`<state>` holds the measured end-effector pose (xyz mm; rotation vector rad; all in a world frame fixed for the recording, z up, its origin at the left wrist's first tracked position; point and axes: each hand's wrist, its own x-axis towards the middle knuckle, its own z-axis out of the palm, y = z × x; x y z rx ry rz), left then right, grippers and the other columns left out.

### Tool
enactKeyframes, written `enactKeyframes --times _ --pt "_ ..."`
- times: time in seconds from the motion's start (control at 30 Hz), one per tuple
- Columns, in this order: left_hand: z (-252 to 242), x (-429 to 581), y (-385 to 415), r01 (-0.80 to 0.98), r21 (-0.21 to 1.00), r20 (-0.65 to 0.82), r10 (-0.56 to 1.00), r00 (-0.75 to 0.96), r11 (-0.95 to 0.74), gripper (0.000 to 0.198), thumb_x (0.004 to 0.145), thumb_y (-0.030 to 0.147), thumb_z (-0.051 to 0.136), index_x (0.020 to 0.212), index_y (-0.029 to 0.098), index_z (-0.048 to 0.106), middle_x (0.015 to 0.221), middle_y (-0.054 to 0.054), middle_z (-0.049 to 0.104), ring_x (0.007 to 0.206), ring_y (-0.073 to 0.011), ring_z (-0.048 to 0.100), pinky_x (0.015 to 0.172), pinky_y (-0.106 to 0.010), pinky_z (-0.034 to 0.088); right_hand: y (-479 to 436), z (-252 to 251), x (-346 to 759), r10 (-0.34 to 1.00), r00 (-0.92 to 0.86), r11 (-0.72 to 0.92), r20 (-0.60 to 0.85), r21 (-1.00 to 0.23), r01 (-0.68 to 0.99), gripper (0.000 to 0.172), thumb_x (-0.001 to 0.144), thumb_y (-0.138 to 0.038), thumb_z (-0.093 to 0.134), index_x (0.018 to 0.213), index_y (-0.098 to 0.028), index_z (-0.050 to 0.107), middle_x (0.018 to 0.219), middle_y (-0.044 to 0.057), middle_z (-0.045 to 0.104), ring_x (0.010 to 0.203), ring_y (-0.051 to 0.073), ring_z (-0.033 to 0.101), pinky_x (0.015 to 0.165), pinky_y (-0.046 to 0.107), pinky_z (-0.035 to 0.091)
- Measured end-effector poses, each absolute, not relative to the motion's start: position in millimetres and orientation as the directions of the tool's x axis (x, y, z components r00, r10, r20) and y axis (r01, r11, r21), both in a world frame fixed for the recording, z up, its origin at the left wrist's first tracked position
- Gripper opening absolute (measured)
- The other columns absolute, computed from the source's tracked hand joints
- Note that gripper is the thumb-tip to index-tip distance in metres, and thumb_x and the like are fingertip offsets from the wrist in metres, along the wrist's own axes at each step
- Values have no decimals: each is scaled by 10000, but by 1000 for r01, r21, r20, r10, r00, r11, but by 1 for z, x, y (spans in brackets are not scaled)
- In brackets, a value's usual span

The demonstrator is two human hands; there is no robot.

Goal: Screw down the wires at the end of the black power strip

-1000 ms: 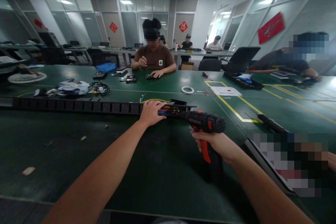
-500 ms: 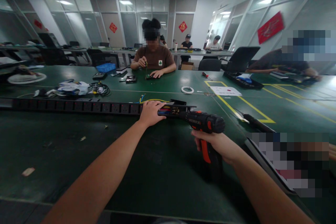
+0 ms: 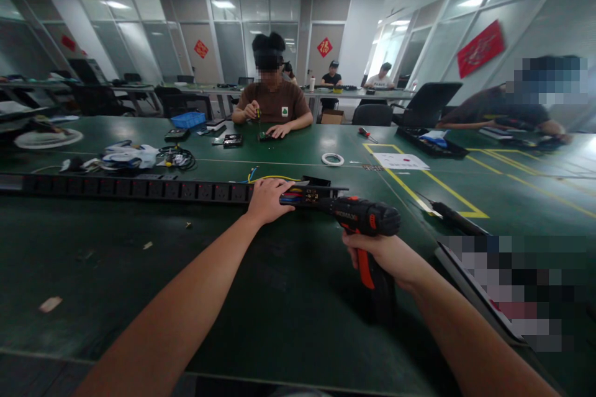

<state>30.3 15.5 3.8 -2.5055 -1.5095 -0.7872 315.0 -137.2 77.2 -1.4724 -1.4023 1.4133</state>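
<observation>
A long black power strip (image 3: 153, 189) with a row of sockets lies across the green table. My left hand (image 3: 269, 201) is closed over it near its right end, thumb in front and fingers on top. Just right of that hand the strip's casing is open, and coloured wires and brass-coloured contacts (image 3: 311, 196) show inside. My right hand (image 3: 372, 251) is wrapped round the grip of a black and orange cordless drill (image 3: 365, 216). The drill points left, its nose at the strip's open end. Its tip is too dark to make out.
Beyond the strip lie a tape roll (image 3: 332, 160), bundled cables (image 3: 177, 158) and a blue basket (image 3: 189, 119). A soldering iron-like tool (image 3: 459, 218) and a partly blurred tray (image 3: 479, 291) are at right. A co-worker (image 3: 272, 102) sits opposite, handling a small device.
The drill has shifted very slightly to the right. My left hand and the power strip have stayed put. Another person's hand at the right edge is gone from view.
</observation>
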Motion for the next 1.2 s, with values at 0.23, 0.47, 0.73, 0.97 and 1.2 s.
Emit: enactKeyframes --times 0.23,0.47,0.73,0.97,1.2 --pt "3 30 16 848 175 481 795 370 -501 699 880 508 918 1524 343 702 1467 -72 725 1402 -377 607 1197 -563 366 -137 75 316 957 -161 -196 -242 -946 257 258 685 -424 797 787 -220 675 595 -13 662 573 192 643 594 314 512" --pt "2 30 16 853 161 484 793 370 -497 704 881 525 917 1523 331 704 1478 -77 724 1405 -373 607 1200 -556 367 -137 77 316 955 -165 -197 -246 -944 266 233 677 -407 781 766 -218 677 594 -14 661 576 189 649 603 312 525" --pt "2 30 17 849 170 483 794 370 -500 695 893 523 909 1527 338 693 1475 -75 728 1408 -368 607 1199 -563 361 -137 78 314 954 -162 -203 -251 -943 265 228 653 -403 771 753 -222 675 591 -15 659 574 191 646 598 314 519" --pt "2 30 17 849 159 482 790 378 -503 696 893 529 903 1529 342 691 1473 -73 729 1398 -368 613 1173 -556 379 -138 79 314 954 -168 -194 -246 -941 276 210 658 -397 767 731 -229 665 595 -6 657 581 197 642 613 327 526" --pt "4 30 15 849 170 472 798 376 -500 698 891 526 902 1530 342 690 1478 -75 723 1412 -371 598 1186 -558 366 -139 81 313 955 -153 -209 -254 -942 262 201 644 -381 769 744 -234 676 600 -6 652 577 201 639 614 336 521"
